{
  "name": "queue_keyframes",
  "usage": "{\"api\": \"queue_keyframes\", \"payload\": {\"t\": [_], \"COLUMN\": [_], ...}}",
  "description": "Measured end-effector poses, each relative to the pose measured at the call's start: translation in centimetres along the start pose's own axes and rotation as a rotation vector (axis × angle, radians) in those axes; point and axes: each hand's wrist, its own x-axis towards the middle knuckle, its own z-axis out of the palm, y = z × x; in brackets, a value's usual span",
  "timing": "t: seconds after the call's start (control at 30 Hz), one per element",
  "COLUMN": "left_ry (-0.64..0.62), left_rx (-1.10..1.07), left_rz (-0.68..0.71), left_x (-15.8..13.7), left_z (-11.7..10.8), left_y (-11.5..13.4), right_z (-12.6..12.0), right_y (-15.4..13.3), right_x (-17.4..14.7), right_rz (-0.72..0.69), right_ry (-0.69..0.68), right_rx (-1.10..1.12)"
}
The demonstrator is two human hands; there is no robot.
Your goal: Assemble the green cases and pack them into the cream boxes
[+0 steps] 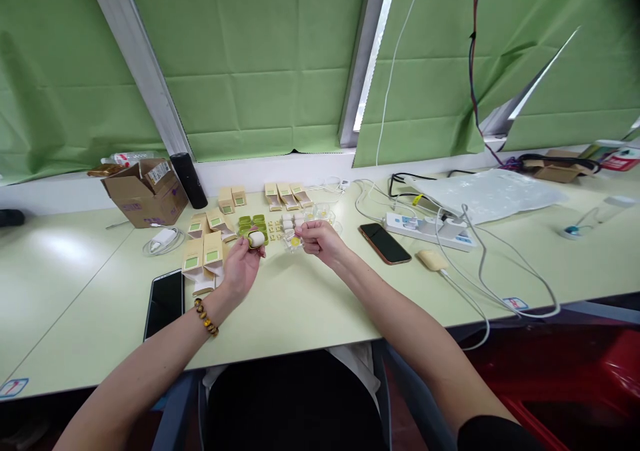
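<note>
My left hand [242, 264], with a beaded bracelet at the wrist, holds a small green case [251, 241] with a white rounded piece [257, 239] in it. To its right, my right hand [321, 239] is closed in a pinch; what lies between the fingertips is too small to name. Just below those fingertips is a clear plastic piece with a yellow part [295, 241]. Green open cases [245, 221] sit behind my left hand. Between the hands lie several tiny gold-coloured pieces [275, 229] and small white blocks [287, 219].
Several kraft boxes with green labels [213, 247] stand left and behind. A dark phone [166, 302] lies at left, another phone [384, 243] at right beside a power strip [431, 229] with loose white cables. A cardboard box [145, 194] and black cylinder [189, 181] stand at back left.
</note>
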Motion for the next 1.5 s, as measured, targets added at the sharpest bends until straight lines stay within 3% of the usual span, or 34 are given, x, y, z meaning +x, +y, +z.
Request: {"api": "queue_keyframes", "payload": {"t": [0.53,0.7,1.0,1.37,1.5], "left_ry": [-0.006,-0.014,-0.028,-0.042,-0.027], "left_rx": [0.008,0.007,0.035,0.053,0.049], "left_rz": [-0.004,-0.005,0.004,0.009,0.019], "left_x": [-0.1,-0.1,0.0,-0.1,-0.1], "left_z": [0.0,-0.1,0.0,-0.2,-0.2], "left_y": [-0.1,-0.2,-0.2,-0.3,-0.4], "right_z": [0.1,0.3,1.3,1.0,1.0], "right_y": [0.2,0.2,0.0,0.7,1.0], "right_x": [-0.1,-0.4,-1.7,-1.5,-1.5], "right_rz": [-0.042,-0.182,-0.454,-0.597,-0.676], "right_ry": [0.05,0.042,-0.1,-0.137,-0.116], "right_rx": [0.069,0.114,0.083,0.061,-0.122]}}
